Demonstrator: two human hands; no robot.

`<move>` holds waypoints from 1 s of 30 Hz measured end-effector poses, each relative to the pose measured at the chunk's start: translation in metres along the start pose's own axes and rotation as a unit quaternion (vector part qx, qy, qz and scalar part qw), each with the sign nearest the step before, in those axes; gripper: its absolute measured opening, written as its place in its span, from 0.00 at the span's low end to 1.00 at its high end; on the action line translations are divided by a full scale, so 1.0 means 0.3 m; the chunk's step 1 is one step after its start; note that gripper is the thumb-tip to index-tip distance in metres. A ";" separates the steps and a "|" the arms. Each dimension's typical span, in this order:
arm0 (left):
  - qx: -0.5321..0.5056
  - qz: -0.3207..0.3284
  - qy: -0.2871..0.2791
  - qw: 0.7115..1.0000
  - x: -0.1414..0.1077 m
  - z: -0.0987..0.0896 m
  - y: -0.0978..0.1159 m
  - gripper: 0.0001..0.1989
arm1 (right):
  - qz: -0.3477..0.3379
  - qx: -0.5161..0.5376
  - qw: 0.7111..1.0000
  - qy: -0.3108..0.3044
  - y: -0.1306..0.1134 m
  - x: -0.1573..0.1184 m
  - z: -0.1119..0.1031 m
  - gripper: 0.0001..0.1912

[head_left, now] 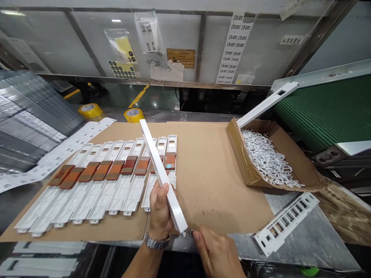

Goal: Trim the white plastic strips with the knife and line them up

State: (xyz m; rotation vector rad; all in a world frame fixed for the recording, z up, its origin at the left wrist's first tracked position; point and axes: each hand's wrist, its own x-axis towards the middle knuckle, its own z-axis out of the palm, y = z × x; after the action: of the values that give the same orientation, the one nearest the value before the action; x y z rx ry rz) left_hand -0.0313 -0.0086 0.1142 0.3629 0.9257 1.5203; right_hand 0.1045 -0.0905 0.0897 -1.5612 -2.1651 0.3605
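My left hand [160, 210] is closed around a long white plastic strip [162, 173], held at a slant above the cardboard. Close to the strip's lower end, my right hand [217, 253] is closed on a small metal-tipped tool [189, 232]. Its handle is hidden in the fist, so the exact kind does not show. To the left lies a row of several white plastic panels [98, 204] with brown-orange bands [102, 170] across them. The raised strip covers part of the row's right end.
A cardboard box [246, 170] at right contains many small white plastic pieces [269, 158]; a white strip [266, 104] leans from it. A slotted white panel [286, 224] rests on the metal table. Tape rolls [133, 114] stand behind. A green conveyor belt [333, 112] runs at far right.
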 end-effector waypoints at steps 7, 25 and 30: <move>0.013 -0.006 0.020 1.000 0.011 -0.009 -0.001 0.14 | -0.042 0.096 0.992 -0.073 -0.008 -0.020 0.019 0.23; 0.023 -0.033 -0.025 0.999 -0.003 -0.040 0.008 0.23 | 0.064 0.211 0.965 0.138 0.050 -0.034 0.063 0.16; 0.136 0.061 0.010 0.989 -0.008 -0.050 -0.012 0.22 | 0.068 0.141 0.973 0.169 0.044 -0.015 0.053 0.16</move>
State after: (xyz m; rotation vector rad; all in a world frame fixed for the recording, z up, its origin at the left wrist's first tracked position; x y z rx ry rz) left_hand -0.0388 -0.0162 0.1028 0.6117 1.1477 1.5129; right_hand 0.1087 -0.0897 0.0688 -1.4898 -1.6745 0.3935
